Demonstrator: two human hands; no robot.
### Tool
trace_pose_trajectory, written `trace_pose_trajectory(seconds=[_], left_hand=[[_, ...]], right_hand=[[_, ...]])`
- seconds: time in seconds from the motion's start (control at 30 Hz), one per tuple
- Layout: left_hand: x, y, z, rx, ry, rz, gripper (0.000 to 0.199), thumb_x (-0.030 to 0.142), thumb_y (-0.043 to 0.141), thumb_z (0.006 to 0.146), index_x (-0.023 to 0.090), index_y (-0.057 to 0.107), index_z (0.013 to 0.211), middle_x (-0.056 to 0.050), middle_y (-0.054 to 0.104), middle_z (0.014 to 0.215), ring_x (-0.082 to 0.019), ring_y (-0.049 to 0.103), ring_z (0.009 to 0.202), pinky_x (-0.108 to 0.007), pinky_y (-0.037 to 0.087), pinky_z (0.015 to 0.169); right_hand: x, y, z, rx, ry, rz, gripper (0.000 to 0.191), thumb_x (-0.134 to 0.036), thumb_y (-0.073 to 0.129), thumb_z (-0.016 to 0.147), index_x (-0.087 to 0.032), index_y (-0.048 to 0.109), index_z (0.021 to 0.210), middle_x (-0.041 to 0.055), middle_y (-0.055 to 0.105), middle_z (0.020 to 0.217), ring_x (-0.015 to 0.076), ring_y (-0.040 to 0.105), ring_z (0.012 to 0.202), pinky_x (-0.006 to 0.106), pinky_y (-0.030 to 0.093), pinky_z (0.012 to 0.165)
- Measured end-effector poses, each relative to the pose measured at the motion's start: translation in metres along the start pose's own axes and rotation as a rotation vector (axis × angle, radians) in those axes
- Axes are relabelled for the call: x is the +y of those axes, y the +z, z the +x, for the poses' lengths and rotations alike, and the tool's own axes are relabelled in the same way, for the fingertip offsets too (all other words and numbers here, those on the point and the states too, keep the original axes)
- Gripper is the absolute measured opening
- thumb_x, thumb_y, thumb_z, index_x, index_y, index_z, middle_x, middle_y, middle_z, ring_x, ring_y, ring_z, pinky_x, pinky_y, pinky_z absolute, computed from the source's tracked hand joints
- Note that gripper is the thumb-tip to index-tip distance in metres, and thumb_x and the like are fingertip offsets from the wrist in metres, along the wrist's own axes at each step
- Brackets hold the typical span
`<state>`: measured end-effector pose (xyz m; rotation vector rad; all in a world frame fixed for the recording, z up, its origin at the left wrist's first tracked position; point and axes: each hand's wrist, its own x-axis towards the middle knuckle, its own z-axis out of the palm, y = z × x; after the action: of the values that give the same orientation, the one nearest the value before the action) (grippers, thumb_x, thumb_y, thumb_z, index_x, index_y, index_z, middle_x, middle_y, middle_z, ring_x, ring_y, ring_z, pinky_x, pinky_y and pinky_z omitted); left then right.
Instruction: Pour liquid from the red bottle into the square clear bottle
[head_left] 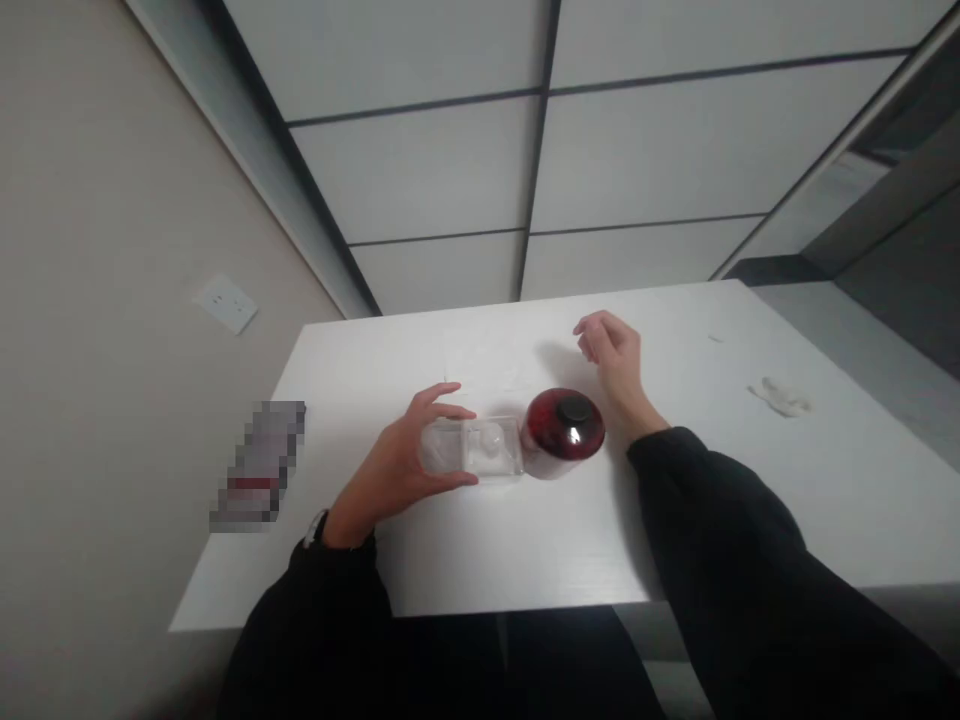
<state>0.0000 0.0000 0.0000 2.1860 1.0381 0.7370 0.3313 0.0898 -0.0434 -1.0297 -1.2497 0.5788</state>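
Note:
My left hand grips a small clear plastic box by its left part, thumb along the near side and fingers along the far side. A rounded whitish shape shows inside the box. Touching or almost touching the box's right end stands a jar with a dark red, glossy lid and a black knob on top. Beyond the jar, to its right, my right hand is held over the table with its fingers curled together. Whatever those fingers may hold is too small or hidden to make out.
The white table has its far edge near pale panelled doors. A crumpled white piece and a thin scrap lie at the right. A blurred-out flat item is at the left edge, below a wall socket.

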Motion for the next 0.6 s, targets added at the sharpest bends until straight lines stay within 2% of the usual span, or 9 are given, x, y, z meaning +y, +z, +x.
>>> trace_pose_trajectory(seconds=[0.17,0.6], left_hand=[[0.0011,0.0001,-0.0005,-0.014,-0.026,-0.011,0.068,0.044,0.097,0.078,0.033,0.063,0.137,-0.011,0.054,0.164,-0.039,0.055,0.153,-0.06,0.048,0.126],[0.0026,-0.0008,0.0005,-0.013,-0.026,0.044,0.07,0.04,0.099,0.075,0.032,0.063,0.135,-0.012,0.058,0.161,-0.038,0.059,0.15,-0.059,0.051,0.123]], right_hand=[[0.0062,-0.005,-0.0065,-0.057,0.033,-0.028,0.06,-0.081,0.065,0.092,-0.023,0.067,0.077,-0.0057,0.043,0.054,0.0121,0.037,0.05,0.031,0.028,0.053],[0.0068,-0.0045,-0.0047,-0.077,0.055,-0.084,0.059,-0.079,0.064,0.093,-0.023,0.066,0.075,-0.0041,0.046,0.055,0.0134,0.039,0.053,0.032,0.028,0.056]])
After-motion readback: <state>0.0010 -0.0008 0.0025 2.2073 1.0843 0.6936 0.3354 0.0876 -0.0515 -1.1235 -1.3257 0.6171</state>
